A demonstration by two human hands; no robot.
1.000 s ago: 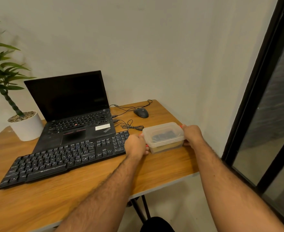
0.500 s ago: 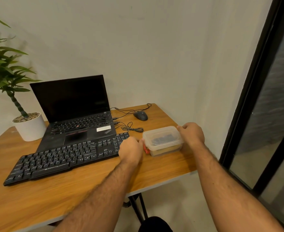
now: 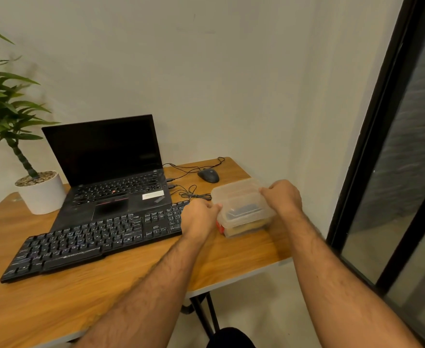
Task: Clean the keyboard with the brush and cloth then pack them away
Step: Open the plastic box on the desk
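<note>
A clear plastic box [image 3: 244, 223] stands on the wooden table at the right end of the black keyboard [image 3: 93, 237]. Its translucent lid [image 3: 235, 193] is tilted up off the box. My left hand [image 3: 199, 217] grips the lid's left edge and my right hand [image 3: 283, 197] grips its right edge. Through the plastic I see a dark object [image 3: 241, 212] and something tan below it. A red part [image 3: 220, 226] shows at the box's left side.
An open black laptop [image 3: 111, 169] sits behind the keyboard. A black mouse [image 3: 208, 176] and tangled cables [image 3: 194, 194] lie behind the box. A potted plant [image 3: 39, 190] stands at the far left. The table edge [image 3: 256, 271] and a dark-framed glass door [image 3: 372, 146] are to the right.
Both hands have shifted from the box's sides to the lid's edges. The lid, flat on the box before, now stands tilted above it.
</note>
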